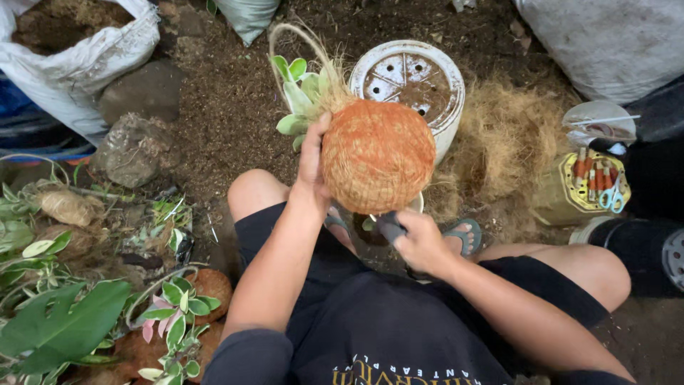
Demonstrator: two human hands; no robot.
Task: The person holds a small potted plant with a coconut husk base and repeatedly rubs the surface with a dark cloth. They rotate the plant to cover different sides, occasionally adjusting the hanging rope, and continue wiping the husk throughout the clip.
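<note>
Two bare hands at work over dirt ground, seen from above w/ knees spread either side. Left hand [311, 160] wrapped round side of orange fibre ball [377, 155], thumb & fingers clamped on it, holding it up off ground between knees. Ball = round, netted w/ thin orange cord, sits mid-frame just in front of upturned white pot [407, 78] & partly covering its near edge. Green leafy plant [298, 96] sticking out of ball's top-left w/ straw-like fibres & a looped cord arching above. Right hand [420, 241] just below ball, fingers closed on small dark grey object [390, 228]; can't tell what it is, nor if it touches ball. Blue-grey sandals [463, 235] on feet, below ball, partly hidden by hands.

Loose coconut fibre pile [502, 139] right of pot, touching it. Yellow container [586, 182] further right, holding small tools incl scissors w/ pale blue handles. White sack [78, 50] of soil top-left, another pale sack [605, 39] top-right. Rocks [132, 146] left of knee. Finished orange ball w/ green-pink variegated plant [171, 306] bottom-left, near big green leaves [64, 321]. Dark shorts & dark shirt [385, 335] along bottom edge
</note>
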